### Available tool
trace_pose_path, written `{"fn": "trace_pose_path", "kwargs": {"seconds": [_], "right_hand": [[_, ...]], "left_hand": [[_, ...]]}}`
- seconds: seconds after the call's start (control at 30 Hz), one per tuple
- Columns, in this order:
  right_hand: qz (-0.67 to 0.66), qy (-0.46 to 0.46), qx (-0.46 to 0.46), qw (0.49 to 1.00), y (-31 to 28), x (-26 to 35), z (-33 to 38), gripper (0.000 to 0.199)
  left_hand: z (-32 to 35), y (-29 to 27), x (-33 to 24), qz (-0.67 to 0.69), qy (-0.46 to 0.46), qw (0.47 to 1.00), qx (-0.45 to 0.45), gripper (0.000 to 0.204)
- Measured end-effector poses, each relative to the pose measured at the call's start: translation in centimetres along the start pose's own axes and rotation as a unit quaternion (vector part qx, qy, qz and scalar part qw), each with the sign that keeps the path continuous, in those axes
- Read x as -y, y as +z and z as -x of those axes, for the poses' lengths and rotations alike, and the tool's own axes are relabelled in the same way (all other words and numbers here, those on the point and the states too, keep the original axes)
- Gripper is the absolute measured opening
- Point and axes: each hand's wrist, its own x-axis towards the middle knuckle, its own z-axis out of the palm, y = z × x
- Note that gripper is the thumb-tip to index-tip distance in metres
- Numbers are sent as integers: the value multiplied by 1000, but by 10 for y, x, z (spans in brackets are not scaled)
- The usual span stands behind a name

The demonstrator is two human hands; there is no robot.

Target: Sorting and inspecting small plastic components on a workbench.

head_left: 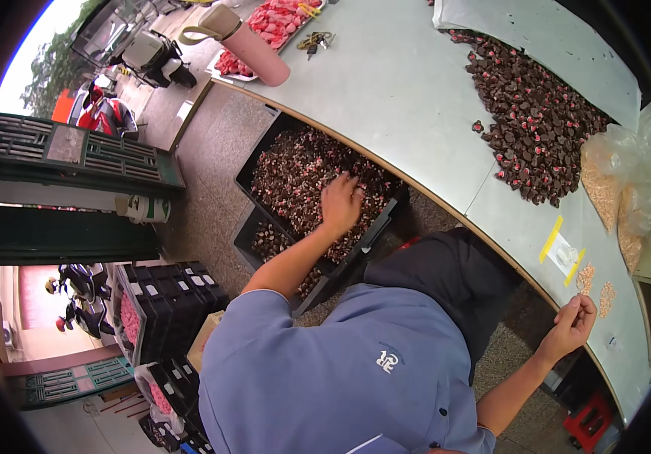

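My left hand (342,204) reaches into a black crate (244,178) heaped with small dark brown and pink pieces (288,178). Its fingers are apart and lie on the heap; whether a piece is under them is hidden. Over the right side of the table, my right hand (575,321) is closed, with thumb and fingertips together. Anything between those fingertips is too small to make out. Just beyond this hand lie two little groups of tiny beige pieces (585,278), beside a small clear packet (565,253) between yellow tape strips.
Across the grey table (386,83) spreads a pile of dark brown and pink pieces (526,121). Plastic bags of beige pieces (601,189), a pink bottle (254,53), keys (316,41) and a tray of red pieces (276,23) stand around it. Stacked black crates (167,303) are at left.
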Motion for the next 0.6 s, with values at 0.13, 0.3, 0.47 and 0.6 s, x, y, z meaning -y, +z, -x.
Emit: {"fn": "trace_pose_path", "kwargs": {"seconds": [0.13,0.3,0.47,0.6], "right_hand": [[5,-2,3,1000,2,2,-1,11],[31,2,-26,999,-5,8,10,9],[15,20,-2,1000,3,7,12,11],[55,24,-29,998,-7,3,20,11]], "left_hand": [[-63,12,76,-131,-95,974,-158,60],[-141,21,120,-38,-143,988,-45,71],[-199,-8,285,-179,18,979,-90,38],[-215,-4,198,-202,100,971,-84,33]]}}
